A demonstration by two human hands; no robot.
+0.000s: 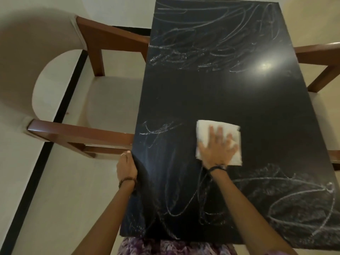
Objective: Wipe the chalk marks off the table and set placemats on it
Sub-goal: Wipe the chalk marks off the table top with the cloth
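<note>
A long black table (220, 92) runs away from me, covered with white chalk scribbles (198, 48) at the far end and more chalk marks (294, 197) at the near end. A band across the middle is dark and free of chalk. My right hand (219, 146) presses flat, fingers spread, on a folded white cloth (206, 127) lying on the table. My left hand (127, 166) grips the table's left edge, fingers curled round it. No placemats are in view.
A wooden armchair (88, 129) with a pale cushion stands at the table's left side, its arms reaching under the edge. Another wooden chair (320, 52) shows at the right. The floor is pale with a black strip (36, 172).
</note>
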